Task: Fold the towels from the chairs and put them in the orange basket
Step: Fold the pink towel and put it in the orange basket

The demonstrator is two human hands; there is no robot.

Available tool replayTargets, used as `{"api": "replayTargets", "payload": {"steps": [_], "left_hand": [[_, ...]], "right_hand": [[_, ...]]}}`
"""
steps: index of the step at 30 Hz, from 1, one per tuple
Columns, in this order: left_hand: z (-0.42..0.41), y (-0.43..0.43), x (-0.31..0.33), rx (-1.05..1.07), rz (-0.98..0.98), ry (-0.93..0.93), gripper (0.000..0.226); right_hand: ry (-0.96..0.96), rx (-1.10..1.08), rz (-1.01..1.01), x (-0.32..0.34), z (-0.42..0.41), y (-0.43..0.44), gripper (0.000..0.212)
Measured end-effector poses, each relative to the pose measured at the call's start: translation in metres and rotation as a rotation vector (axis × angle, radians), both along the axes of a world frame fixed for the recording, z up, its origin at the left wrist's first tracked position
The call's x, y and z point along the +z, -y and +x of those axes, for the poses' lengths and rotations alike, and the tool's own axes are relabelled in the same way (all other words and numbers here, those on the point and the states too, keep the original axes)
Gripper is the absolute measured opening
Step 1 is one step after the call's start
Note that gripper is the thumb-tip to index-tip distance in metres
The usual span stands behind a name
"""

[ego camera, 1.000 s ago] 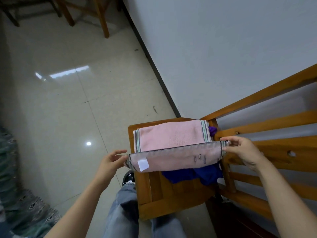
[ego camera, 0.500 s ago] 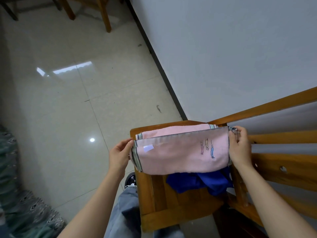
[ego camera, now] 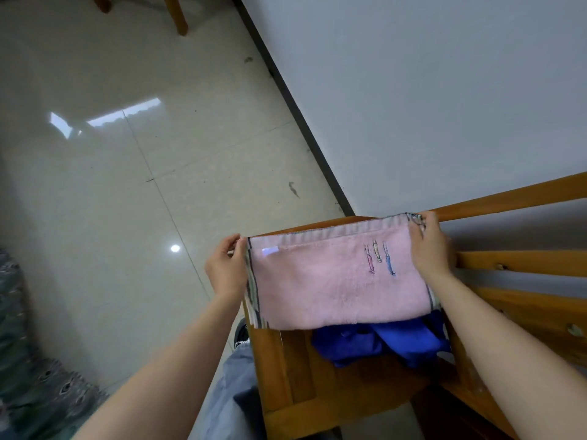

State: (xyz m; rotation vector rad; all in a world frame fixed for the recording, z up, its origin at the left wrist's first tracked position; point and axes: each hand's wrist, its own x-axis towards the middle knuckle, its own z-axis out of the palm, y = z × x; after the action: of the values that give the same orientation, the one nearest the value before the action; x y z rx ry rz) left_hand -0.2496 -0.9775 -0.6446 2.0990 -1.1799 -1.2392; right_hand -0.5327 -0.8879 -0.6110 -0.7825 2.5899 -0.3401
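Soft, even light, moderately bright, pale window-shaped glare and a small round light spot on the glossy floor, dark shadow beneath the chair, wide-angle bending toward the edges, slight softness in the corners, centre sharp

Wooden chair seat bearing crumpled blue towel, pink towel.

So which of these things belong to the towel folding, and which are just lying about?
Job: pink towel, pinched at its corners by left hand and right hand; blue cloth on the wooden chair.
Lying about: patterned fabric on the floor; far chair legs.
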Motion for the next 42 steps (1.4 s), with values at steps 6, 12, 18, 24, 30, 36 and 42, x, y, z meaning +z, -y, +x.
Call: {"api": "replayTargets", "payload": {"steps": [6,12,18,24,30,36,42], "left_hand": [[-0.013,-0.008,-0.024,-0.380,0.177,0.071,0.054],[-0.026,-0.057,-0.030,-0.963,0.139,0.271,0.067],[-0.029,-0.087,-0.011,-1.182,0.085,0.510,0.061],[-0.010,-0.123,-0.010,-1.212,0.212,0.550,0.064],[-0.003,-0.115,-0.018,-1.242,0.297,0.457,0.061],[0.000,-0.100,-0.017,-1.290,0.337,0.377,0.059],[0.007,-0.087,-0.014,-1.337,0.376,0.327,0.056]], "right_hand": [[-0.331,0.250,0.132,-0.005,0.022,-0.010,0.040],[-0.348,0.634,0.282,-0.017,0.060,-0.060,0.052],[-0.157,0.416,0.244,-0.015,0.046,-0.080,0.067],[0.245,-0.257,-0.009,-0.005,0.036,-0.085,0.043],[0.521,-0.584,-0.070,-0.004,0.018,-0.077,0.034],[0.316,-0.423,-0.099,0.022,0.031,-0.068,0.012],[0.064,0.148,-0.309,0.065,0.113,-0.042,0.007]]}}
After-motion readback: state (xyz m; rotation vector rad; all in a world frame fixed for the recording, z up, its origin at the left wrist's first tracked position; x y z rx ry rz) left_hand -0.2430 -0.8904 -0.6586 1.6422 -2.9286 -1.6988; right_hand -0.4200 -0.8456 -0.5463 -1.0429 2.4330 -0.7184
